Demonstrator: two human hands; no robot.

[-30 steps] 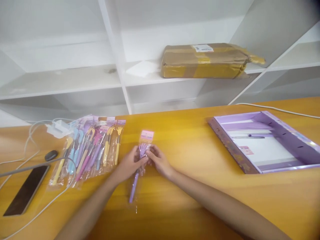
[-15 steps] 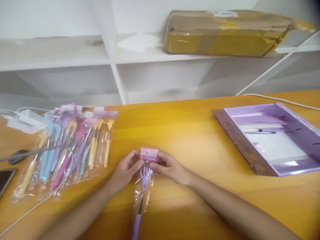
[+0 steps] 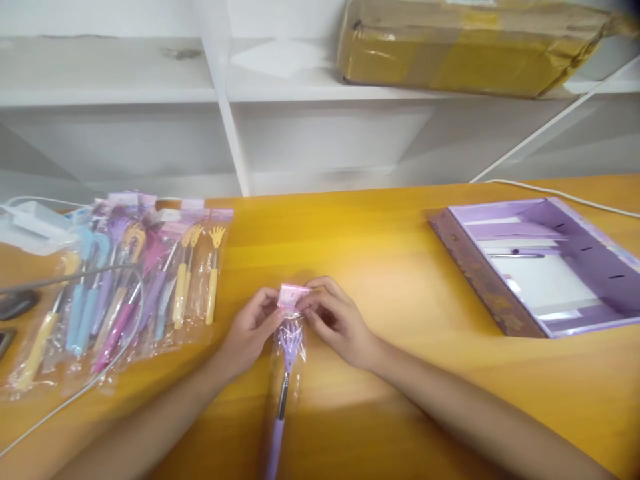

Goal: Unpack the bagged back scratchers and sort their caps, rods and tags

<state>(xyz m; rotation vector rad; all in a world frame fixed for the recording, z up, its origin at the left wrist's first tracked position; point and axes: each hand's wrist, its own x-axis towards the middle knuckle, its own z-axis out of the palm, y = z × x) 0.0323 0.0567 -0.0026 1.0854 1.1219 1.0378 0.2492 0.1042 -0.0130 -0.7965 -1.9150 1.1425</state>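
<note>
A purple hand-shaped back scratcher [image 3: 289,341] in a clear plastic bag lies upright in front of me, its handle pointing toward the bottom edge. Pink card [image 3: 291,297] tops the bag. My left hand [image 3: 253,328] pinches the card's left side between thumb and fingers. On the card's right side, my right hand [image 3: 339,321] holds with its fingertips, index finger bent over the edge. To the left lie several bagged back scratchers [image 3: 117,287] in yellow, blue, purple and pink.
A purple open box [image 3: 595,260] with papers and a pen stands on the wooden table [image 3: 380,233] at right. A taped parcel [image 3: 460,53] rests on the white shelf [image 3: 280,90]. Cables, a white adapter and a black mouse [image 3: 17,304] are at left.
The view has tilted down slightly. My right hand has shifted its fingers up over the card's right side, and the card looks tilted or folded a little. My left hand keeps its pinch.
</note>
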